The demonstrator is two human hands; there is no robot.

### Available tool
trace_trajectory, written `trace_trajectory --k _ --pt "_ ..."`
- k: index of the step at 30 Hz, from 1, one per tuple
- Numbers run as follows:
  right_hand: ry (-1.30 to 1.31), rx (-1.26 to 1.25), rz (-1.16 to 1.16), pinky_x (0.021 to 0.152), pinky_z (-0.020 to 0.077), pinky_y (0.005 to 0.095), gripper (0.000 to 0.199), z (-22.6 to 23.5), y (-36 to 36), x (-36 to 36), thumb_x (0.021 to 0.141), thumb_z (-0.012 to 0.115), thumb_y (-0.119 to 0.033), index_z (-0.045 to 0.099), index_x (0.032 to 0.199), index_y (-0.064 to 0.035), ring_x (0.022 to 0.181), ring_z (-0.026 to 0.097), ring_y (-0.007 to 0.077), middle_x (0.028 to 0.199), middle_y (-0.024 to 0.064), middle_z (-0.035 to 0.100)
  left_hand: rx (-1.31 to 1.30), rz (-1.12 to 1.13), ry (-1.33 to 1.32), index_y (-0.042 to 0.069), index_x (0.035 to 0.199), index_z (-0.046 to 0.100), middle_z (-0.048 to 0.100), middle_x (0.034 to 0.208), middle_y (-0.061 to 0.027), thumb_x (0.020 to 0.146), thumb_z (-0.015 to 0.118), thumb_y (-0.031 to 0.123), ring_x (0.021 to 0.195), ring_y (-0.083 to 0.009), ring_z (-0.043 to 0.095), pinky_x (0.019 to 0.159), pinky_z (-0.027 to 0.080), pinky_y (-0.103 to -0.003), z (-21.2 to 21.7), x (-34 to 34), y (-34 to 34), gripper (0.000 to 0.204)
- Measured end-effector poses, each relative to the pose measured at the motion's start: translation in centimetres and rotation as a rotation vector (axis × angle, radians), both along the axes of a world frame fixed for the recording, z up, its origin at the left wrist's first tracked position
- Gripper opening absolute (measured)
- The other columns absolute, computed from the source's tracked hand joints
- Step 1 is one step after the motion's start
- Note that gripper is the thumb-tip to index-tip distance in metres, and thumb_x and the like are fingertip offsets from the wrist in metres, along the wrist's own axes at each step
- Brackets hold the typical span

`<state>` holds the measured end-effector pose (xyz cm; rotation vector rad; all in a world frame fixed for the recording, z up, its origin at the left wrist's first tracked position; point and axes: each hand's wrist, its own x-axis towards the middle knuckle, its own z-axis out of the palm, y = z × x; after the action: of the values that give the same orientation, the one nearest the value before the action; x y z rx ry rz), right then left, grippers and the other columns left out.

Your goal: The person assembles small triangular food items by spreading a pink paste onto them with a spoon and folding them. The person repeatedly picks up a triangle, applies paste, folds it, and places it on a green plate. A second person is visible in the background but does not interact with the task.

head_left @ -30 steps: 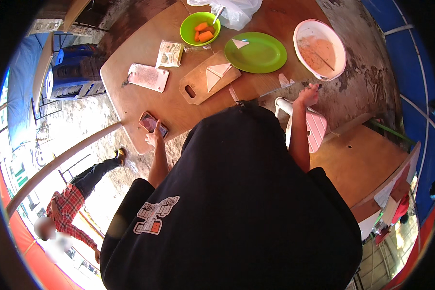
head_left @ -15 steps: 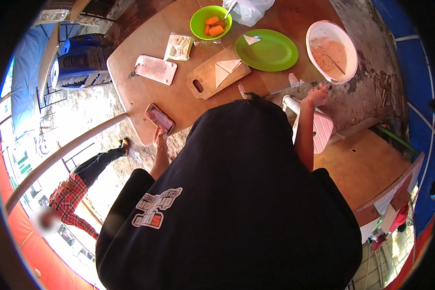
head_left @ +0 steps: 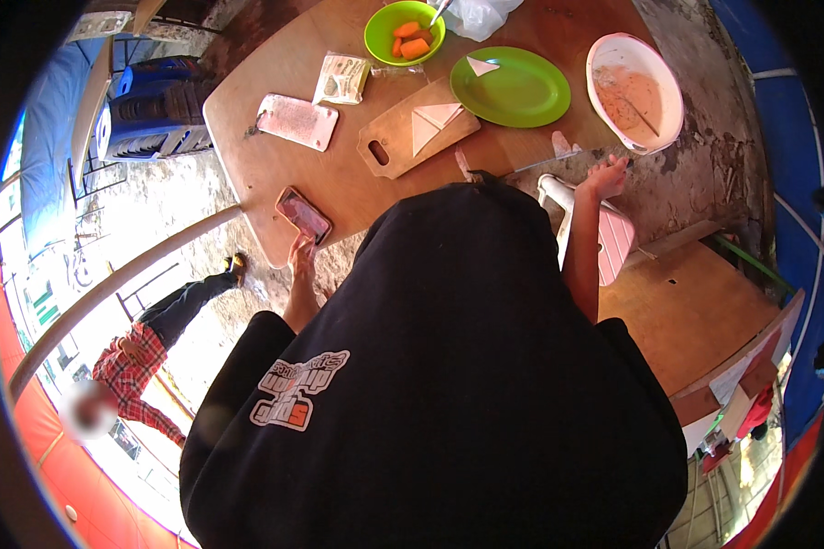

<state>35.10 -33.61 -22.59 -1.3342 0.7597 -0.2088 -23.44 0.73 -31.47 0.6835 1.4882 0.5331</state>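
My left hand reaches past my black shirt to a phone lying at the near edge of the wooden table, with its fingers on the phone's near end. My right hand rests at the table's right edge with fingers apart, beside a thin light strip and a small white scrap. Farther back, a wooden cutting board carries white folded triangles. A green plate holds one more triangle.
A green bowl with orange pieces and a spoon, a packet, a flat pink case and a white basin stand on the table. A white stool is under my right arm. Another person is at lower left.
The whole view has slid so the table sits higher and nearer. My left hand stays at the phone and my right hand stays at the table's edge.
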Motion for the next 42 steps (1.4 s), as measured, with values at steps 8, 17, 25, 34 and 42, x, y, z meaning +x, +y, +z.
trace_trajectory --k 8,17,25,34,42 --pt "0.009 0.007 0.026 0.043 0.0263 0.0251 0.037 -0.1 -0.3 -0.4 0.087 0.06 -0.04 0.056 0.08 -0.0037 0.05 0.036 0.0112 0.066 0.0037 0.045 0.035 -0.025 0.005 0.005 0.127 0.053 0.065 0.11 -0.0087 0.078 0.071 0.007 0.107 -0.0204 0.059 0.093 0.046 -0.034 -0.5 0.0 -0.2 0.053" --pt "0.09 -0.05 0.07 0.047 0.0348 0.0293 0.035 -1.2 -1.5 -0.4 0.088 0.06 -0.038 0.059 0.083 -0.0034 0.055 0.045 0.0139 0.066 0.0035 0.049 0.011 0.115 0.154 0.009 0.087 0.061 0.062 0.078 -0.0027 0.078 0.076 0.028 0.056 -0.0107 0.053 0.048 0.04 -0.023 -0.3 2.1 1.5 0.025" --pt "-0.126 -0.511 0.135 0.058 0.0426 0.034 0.046 -5.8 -2.9 -1.0 0.091 0.054 -0.043 0.065 0.078 0.0002 0.061 0.053 0.0175 0.07 0.0073 0.06 0.156 0.028 0.145 0.004 0.1 0.063 0.063 0.092 -0.0073 0.07 0.08 0.042 0.073 -0.019 0.061 0.063 0.051 -0.032 -0.9 3.2 1.4 0.051" --pt "-0.136 0.045 -0.009 0.042 0.0255 0.0222 0.036 -3.4 -0.9 -3.4 0.089 0.06 -0.041 0.056 0.081 -0.0061 0.047 0.034 0.0063 0.059 -0.0037 0.039 0.117 0.064 0.585 -0.003 0.109 0.056 0.058 0.107 -0.0164 0.052 0.085 0.055 0.095 -0.0289 0.057 0.083 0.05 -0.04 -2.0 5.5 2.8 0.086" --pt "-0.14 0.062 -0.058 0.045 0.0311 0.0236 0.033 -2.0 -3.2 -1.4 0.088 0.064 -0.038 0.056 0.079 -0.0068 0.052 0.041 0.0073 0.063 -0.0019 0.047 0.13 -0.197 1.092 -0.006 0.114 0.052 0.054 0.117 -0.0209 0.043 0.086 0.061 0.11 -0.0335 0.053 0.094 0.047 -0.043 0.0 8.5 3.7 0.103"
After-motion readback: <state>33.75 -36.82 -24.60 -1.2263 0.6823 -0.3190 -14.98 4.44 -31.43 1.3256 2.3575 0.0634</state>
